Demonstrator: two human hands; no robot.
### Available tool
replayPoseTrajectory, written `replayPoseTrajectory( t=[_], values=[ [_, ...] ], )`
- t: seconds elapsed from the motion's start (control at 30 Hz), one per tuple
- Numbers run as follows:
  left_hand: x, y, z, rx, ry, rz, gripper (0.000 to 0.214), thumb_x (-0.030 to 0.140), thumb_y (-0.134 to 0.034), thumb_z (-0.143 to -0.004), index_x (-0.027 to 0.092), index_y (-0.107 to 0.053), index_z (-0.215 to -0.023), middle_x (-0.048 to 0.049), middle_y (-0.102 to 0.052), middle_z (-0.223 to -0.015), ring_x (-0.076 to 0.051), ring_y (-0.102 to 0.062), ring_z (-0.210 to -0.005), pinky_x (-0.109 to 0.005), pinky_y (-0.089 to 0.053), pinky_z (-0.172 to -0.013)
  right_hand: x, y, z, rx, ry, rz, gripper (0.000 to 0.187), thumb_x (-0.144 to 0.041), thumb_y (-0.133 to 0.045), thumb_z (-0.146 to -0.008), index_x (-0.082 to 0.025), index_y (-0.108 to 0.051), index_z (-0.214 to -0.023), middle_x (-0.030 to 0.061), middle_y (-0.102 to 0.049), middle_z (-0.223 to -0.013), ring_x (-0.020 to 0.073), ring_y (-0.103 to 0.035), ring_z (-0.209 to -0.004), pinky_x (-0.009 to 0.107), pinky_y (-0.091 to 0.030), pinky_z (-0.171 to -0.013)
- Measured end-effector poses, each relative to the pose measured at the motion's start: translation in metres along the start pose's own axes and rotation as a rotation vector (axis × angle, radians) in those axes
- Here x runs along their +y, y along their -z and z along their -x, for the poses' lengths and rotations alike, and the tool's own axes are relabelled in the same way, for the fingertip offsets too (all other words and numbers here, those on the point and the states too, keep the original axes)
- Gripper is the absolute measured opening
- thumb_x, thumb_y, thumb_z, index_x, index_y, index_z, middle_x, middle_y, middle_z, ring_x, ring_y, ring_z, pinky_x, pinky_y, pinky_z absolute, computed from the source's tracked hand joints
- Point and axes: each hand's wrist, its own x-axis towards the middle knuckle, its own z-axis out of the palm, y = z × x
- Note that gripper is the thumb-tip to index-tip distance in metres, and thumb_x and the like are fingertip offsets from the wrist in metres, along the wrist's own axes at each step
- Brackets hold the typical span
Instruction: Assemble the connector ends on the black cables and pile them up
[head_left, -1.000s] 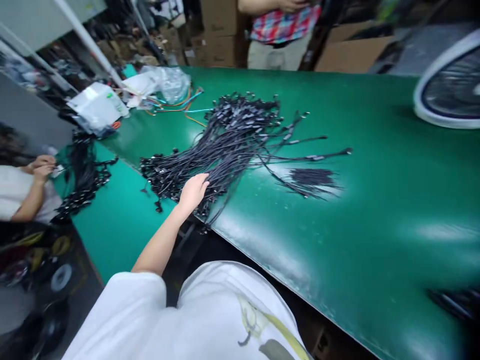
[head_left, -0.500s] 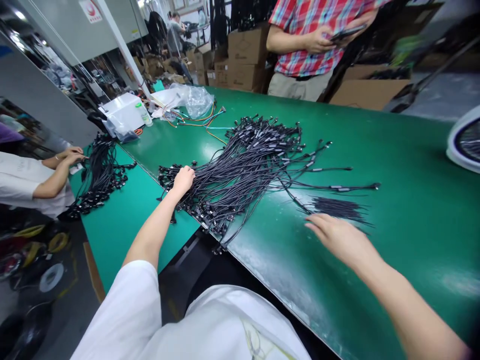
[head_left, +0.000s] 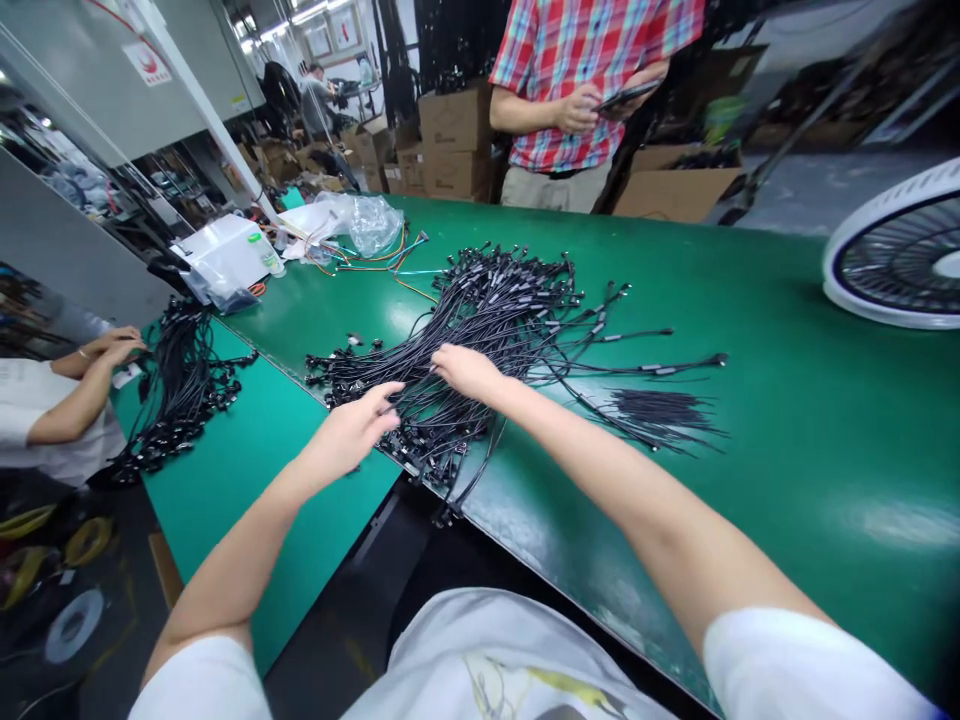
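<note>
A large heap of black cables with small connectors lies across the green table. My left hand is at its near left side, thumb and fingers apart, with nothing visible between them. Over the middle of the heap is my right hand, its fingertips pinched together. Whatever they may hold is too small to make out. To the right of the heap lies a flat bunch of thin black strips that look like cable ties.
A white fan stands at the right. At the back left are a white box, a small bottle, plastic bags and coloured wires. A co-worker's hands are beside another cable bunch. Another person holds a dark device.
My right hand has moved left from beside the thin strips to over the cable heap. My left hand has come off the cables toward me and its fingers have spread. The view has shifted right.
</note>
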Motion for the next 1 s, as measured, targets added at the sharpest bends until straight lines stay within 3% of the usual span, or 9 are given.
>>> replayPoseTrajectory(
  t=[0.13,0.27,0.33,0.43,0.57,0.7,0.83,0.9,1.0],
  values=[
    [-0.041,0.016,0.039,-0.023,0.19,0.104,0.03,0.04,-0.044,-0.09,0.023,-0.061,-0.107,0.0011,-0.06,-0.075,-0.015,-0.056,-0.071,-0.025,-0.044,-0.067,0.028,0.01,-0.006,0.054,-0.106,0.034,0.025,-0.024,-0.043,-0.097,-0.011,-0.064,-0.101,0.0162,-0.06,-0.11,0.0202,-0.057,-0.088,0.03,-0.042,-0.07],
    [-0.064,-0.003,0.063,-0.005,0.249,0.335,0.027,0.045,-0.049,-0.088,0.02,-0.058,-0.084,0.0038,-0.048,-0.065,-0.01,-0.042,-0.057,-0.022,-0.037,-0.054,0.0,0.034,0.004,0.236,0.09,-0.006,0.029,-0.025,-0.033,-0.101,-0.017,-0.06,-0.11,0.009,-0.061,-0.113,0.0168,-0.055,-0.098,0.027,-0.041,-0.08],
    [-0.064,-0.012,0.075,-0.075,0.221,0.495,0.03,0.046,-0.061,-0.082,0.018,-0.055,-0.075,0.0048,-0.045,-0.061,-0.008,-0.037,-0.053,-0.02,-0.033,-0.049,-0.009,0.06,0.006,0.387,0.162,0.013,0.031,-0.022,-0.03,-0.101,-0.017,-0.059,-0.111,0.0087,-0.062,-0.11,0.0174,-0.054,-0.1,0.029,-0.04,-0.083],
    [-0.063,-0.011,0.097,-0.156,0.078,0.857,0.032,0.041,-0.07,-0.076,0.015,-0.055,-0.066,0.0053,-0.044,-0.054,-0.004,-0.033,-0.043,-0.017,-0.028,-0.039,0.007,0.116,0.011,0.527,-0.021,0.153,0.037,-0.025,-0.027,-0.102,-0.011,-0.061,-0.11,0.0129,-0.063,-0.104,0.0212,-0.051,-0.1,0.034,-0.038,-0.084],
    [-0.063,-0.001,0.112,0.012,-0.124,1.33,0.035,0.044,-0.057,-0.088,0.017,-0.056,-0.066,0.0098,-0.031,-0.037,-0.002,-0.02,-0.027,-0.012,-0.024,-0.029,0.038,0.174,0.05,0.539,-0.191,0.399,0.061,-0.037,-0.009,-0.103,-0.005,-0.059,-0.117,0.016,-0.062,-0.108,0.0251,-0.048,-0.11,0.038,-0.033,-0.084],
    [-0.034,-0.024,0.079,0.2,0.054,1.372,0.029,0.042,-0.07,-0.08,0.017,-0.062,-0.068,0.0003,-0.067,-0.068,-0.007,-0.061,-0.058,-0.023,-0.057,-0.066,0.012,0.149,0.116,0.335,-0.309,0.562,0.048,-0.024,-0.017,-0.101,-0.001,-0.048,-0.131,0.0172,-0.063,-0.087,0.0237,-0.06,-0.086,0.033,-0.032,-0.063],
    [0.018,-0.082,0.028,0.131,-0.011,1.007,0.035,0.045,-0.061,-0.085,0.016,-0.07,-0.104,-0.0117,-0.062,-0.129,-0.025,-0.06,-0.116,-0.04,-0.047,-0.101,-0.041,0.087,0.183,-0.071,-0.067,0.387,0.029,-0.006,-0.037,-0.088,-0.012,-0.063,-0.099,0.0097,-0.063,-0.073,0.016,-0.055,-0.055,0.029,-0.024,-0.048],
    [0.043,-0.109,0.015,0.028,-0.146,0.826,0.038,0.043,-0.065,-0.082,0.02,-0.068,-0.113,-0.0093,-0.062,-0.129,-0.024,-0.055,-0.122,-0.038,-0.041,-0.106,-0.056,0.074,0.204,-0.117,0.058,0.239,0.023,-0.012,-0.039,-0.091,-0.016,-0.061,-0.085,0.0062,-0.063,-0.072,0.0151,-0.056,-0.055,0.029,-0.023,-0.047],
    [0.069,-0.134,0.01,-0.268,-0.198,0.792,0.031,0.039,-0.062,-0.085,0.02,-0.068,-0.108,-0.0037,-0.07,-0.087,-0.017,-0.064,-0.088,-0.033,-0.048,-0.09,-0.048,0.078,0.218,0.015,-0.034,0.078,0.025,-0.03,-0.041,-0.097,-0.018,-0.06,-0.086,0.0048,-0.065,-0.073,0.0152,-0.059,-0.063,0.026,-0.025,-0.049]
  ],
)
